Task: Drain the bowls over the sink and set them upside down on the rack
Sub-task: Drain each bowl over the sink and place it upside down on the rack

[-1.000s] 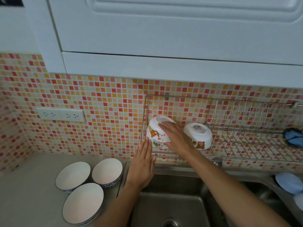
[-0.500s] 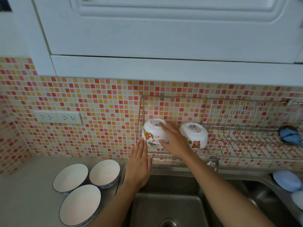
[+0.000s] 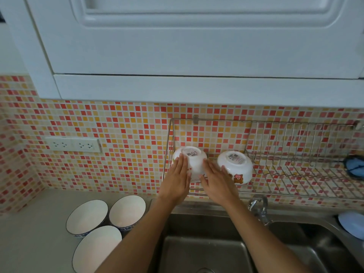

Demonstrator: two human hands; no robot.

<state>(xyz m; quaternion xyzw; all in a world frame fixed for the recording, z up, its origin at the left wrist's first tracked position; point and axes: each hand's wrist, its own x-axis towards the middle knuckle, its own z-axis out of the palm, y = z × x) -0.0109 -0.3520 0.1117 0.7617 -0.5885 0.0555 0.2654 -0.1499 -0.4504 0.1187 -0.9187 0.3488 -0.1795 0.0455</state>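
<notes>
Two white cartoon-print bowls sit upside down on the wall-mounted wire rack (image 3: 295, 174). The left bowl (image 3: 194, 164) is at the rack's left end, and both my hands press flat against it: my left hand (image 3: 176, 180) on its left side, my right hand (image 3: 216, 182) on its right side. The second bowl (image 3: 235, 168) rests just to the right, untouched. Three white bowls with blue rims stand upright on the counter: one at the back left (image 3: 86, 216), one at the back right (image 3: 127, 210), one in front (image 3: 96, 250). The steel sink (image 3: 204, 251) lies below my arms.
A faucet (image 3: 260, 209) rises at the sink's back edge under the rack. A blue item (image 3: 354, 167) hangs at the rack's right end and a pale blue dish (image 3: 352, 223) sits at the far right. A white cabinet (image 3: 197, 46) overhangs the rack. A wall socket (image 3: 72, 144) is on the left.
My left hand rose from below the rack to the left bowl's side. My right hand slid from the bowl's top to its right side. The view tilted up.
</notes>
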